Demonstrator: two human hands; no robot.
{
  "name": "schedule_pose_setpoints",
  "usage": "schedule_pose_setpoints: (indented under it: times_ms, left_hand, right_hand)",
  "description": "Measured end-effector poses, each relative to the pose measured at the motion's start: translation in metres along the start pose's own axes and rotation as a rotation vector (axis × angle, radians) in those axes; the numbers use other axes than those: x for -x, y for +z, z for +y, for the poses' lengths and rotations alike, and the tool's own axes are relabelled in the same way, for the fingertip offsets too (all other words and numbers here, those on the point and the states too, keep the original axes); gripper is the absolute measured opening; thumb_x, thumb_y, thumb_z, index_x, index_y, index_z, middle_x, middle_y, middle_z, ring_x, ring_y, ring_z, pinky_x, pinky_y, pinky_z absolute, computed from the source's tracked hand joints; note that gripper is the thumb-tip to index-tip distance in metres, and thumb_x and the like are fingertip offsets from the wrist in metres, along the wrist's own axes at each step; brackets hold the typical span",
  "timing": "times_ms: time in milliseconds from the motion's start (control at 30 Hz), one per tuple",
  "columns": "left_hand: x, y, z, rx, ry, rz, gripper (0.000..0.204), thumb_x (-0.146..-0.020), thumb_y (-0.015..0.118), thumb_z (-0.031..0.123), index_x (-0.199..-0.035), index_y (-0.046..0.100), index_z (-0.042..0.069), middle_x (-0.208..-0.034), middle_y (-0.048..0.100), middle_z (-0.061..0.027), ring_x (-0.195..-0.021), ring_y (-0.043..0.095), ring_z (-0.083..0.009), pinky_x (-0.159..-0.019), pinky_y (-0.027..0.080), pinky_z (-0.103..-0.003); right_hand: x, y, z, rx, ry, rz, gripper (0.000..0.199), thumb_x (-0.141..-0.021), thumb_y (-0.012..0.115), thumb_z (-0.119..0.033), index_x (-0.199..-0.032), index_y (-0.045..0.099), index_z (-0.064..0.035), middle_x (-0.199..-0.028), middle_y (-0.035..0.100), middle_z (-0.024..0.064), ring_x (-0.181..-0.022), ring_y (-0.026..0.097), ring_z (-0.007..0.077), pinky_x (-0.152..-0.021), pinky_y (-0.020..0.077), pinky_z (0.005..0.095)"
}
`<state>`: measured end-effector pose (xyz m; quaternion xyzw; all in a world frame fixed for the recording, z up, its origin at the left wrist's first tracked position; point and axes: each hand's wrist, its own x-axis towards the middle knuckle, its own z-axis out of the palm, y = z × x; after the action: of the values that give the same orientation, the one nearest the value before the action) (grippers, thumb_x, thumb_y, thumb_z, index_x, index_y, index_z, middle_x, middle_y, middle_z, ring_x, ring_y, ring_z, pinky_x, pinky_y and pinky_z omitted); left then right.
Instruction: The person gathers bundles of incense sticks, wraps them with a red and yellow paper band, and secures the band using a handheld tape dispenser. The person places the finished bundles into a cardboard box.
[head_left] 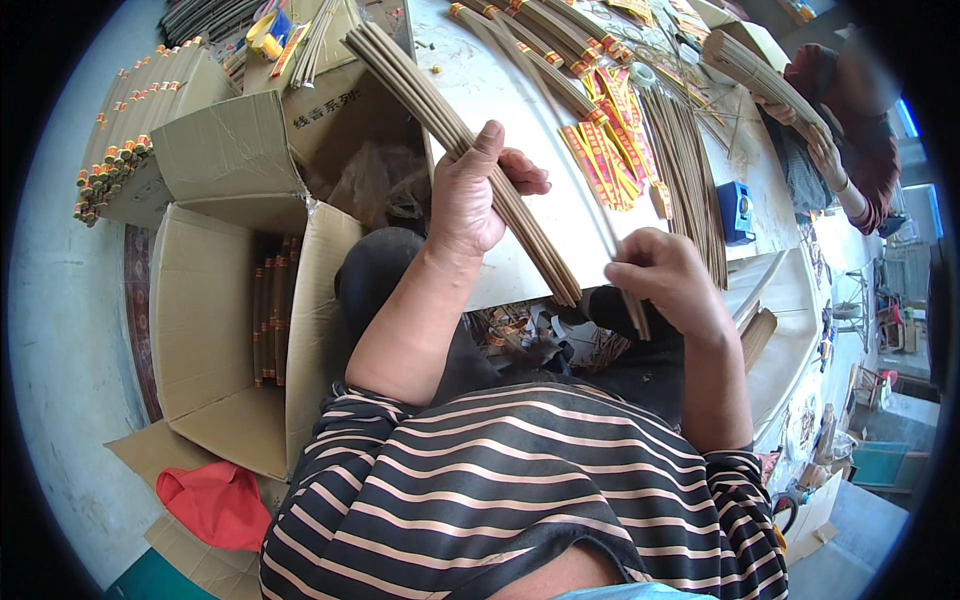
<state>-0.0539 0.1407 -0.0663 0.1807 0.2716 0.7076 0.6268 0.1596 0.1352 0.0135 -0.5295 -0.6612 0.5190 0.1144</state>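
My left hand (474, 190) is wrapped round a bundle of thin brown incense sticks (430, 105), which slants from upper left to lower right over the near edge of the white table (505, 265). To its right, my right hand (665, 275) pinches one or more loose incense sticks (608, 225), blurred along their length. Beyond that hand lie red and yellow paper labels (612, 165) in a loose pile. A row of loose brown sticks (685, 180) lies beside the labels.
Banded stick bundles (535, 40) lie at the table's far side, with a blue box (737, 212) at right. An open cardboard box (225, 310) with banded bundles stands on my left, near stacked bundles (130, 130). Another person (860, 130) holds a thick stick bundle (755, 75).
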Motion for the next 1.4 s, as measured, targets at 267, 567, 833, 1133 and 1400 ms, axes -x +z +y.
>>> schedule_pose_setpoints:
  times_ms: [267, 567, 833, 1133, 1400]
  left_hand:
    - [0.001, 0.008, 0.002, 0.057, -0.037, 0.023, 0.025, -0.083, 0.061, 0.017, -0.065, 0.045, 0.011, -0.055, 0.047, -0.0009, -0.045, 0.048, -0.0133, -0.043, 0.041, -0.028]
    - [-0.001, 0.012, -0.004, 0.005, -0.049, -0.042, 0.028, -0.085, 0.061, 0.022, -0.064, 0.044, 0.014, -0.054, 0.044, 0.003, -0.045, 0.045, -0.0091, -0.042, 0.039, -0.025]
    - [0.008, 0.034, -0.014, -0.069, 0.018, -0.005, 0.023, -0.085, 0.061, 0.016, -0.069, 0.045, 0.011, -0.055, 0.043, 0.0004, -0.045, 0.045, -0.0115, -0.041, 0.039, -0.026]
    - [0.005, 0.045, 0.036, 0.089, -0.03, -0.177, 0.027, -0.085, 0.061, 0.026, -0.067, 0.048, 0.01, -0.054, 0.046, -0.001, -0.047, 0.046, -0.0111, -0.046, 0.039, -0.023]
    - [-0.003, 0.069, 0.047, 0.151, -0.109, -0.187, 0.027, -0.086, 0.061, 0.025, -0.068, 0.047, 0.012, -0.051, 0.043, 0.0017, -0.042, 0.042, -0.0087, -0.041, 0.035, -0.022]
  right_hand:
    - [-0.026, -0.092, 0.091, 0.327, 0.143, 0.514, 0.023, -0.07, 0.071, -0.016, -0.072, 0.059, 0.0034, -0.059, 0.055, 0.007, -0.055, 0.051, 0.0119, -0.052, 0.0412, 0.0299]
    - [-0.06, -0.122, 0.14, 0.662, 0.184, 0.594, 0.027, -0.069, 0.069, -0.025, -0.076, 0.061, 0.0003, -0.073, 0.062, 0.0155, -0.071, 0.061, 0.0273, -0.066, 0.0469, 0.0355]
    - [-0.017, 0.01, 0.029, 0.103, -0.337, 0.062, 0.063, -0.071, 0.074, -0.025, -0.12, 0.047, 0.0048, -0.111, 0.056, 0.0207, -0.095, 0.057, 0.025, -0.084, 0.0451, 0.0326]
    - [0.001, 0.049, 0.0, -0.555, -0.026, -0.5, 0.017, -0.085, 0.061, -0.014, -0.081, 0.048, -0.0041, -0.056, 0.048, 0.0021, -0.041, 0.045, 0.0081, -0.04, 0.0382, 0.023]
    - [0.014, 0.05, 0.023, -1.077, 0.071, -0.796, 0.015, -0.085, 0.059, -0.009, -0.077, 0.047, -0.0065, -0.054, 0.041, -0.002, -0.04, 0.04, 0.0061, -0.035, 0.0358, 0.0205]
